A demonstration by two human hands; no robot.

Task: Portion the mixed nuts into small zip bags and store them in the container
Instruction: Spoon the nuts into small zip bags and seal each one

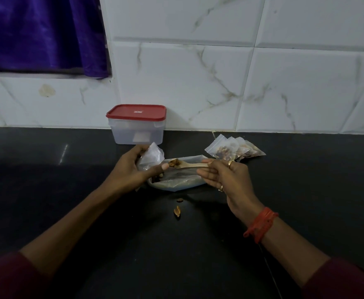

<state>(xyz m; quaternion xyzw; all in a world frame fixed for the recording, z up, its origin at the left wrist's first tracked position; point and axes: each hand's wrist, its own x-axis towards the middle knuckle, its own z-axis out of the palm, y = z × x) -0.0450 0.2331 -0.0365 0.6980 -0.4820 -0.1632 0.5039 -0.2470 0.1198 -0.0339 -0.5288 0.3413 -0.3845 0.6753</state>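
Holding a small zip bag (152,155) in my left hand (131,167), I have my fingers curled round its thin, crinkly, see-through plastic. It is bunched up, so I cannot tell if its top is open. My right hand (226,180) pinches the flat handle of a pale wooden spoon (189,165) between thumb and fingers. The round end of the spoon carries a few brown, lumpy nuts (174,162), just beside my left thumb.

Under both hands lies a big bag (176,180), clear and floppy, flat on the dark, shiny surface (47,180). My hands hide its ends, and what is inside is hard to make out. Filled little bags (235,149) lie in a heap near the wall (284,83), behind my right hand. They overlap, so I cannot count them.

The container (136,132) is a cloudy plastic box with round corners, with the red lid (136,112) on. It stands against the wall, behind my left hand. A pale square shows on its front, but I cannot tell what it is.

Two bits of nut (177,212) lie loose on the surface in front of the big bag. The wall is smooth white tile with grey veins. A soft purple curtain (36,33) is cut off at the top left. A red thread band (260,225) wraps my right wrist. My dark red sleeves (8,277) are cut off at the bottom corners.
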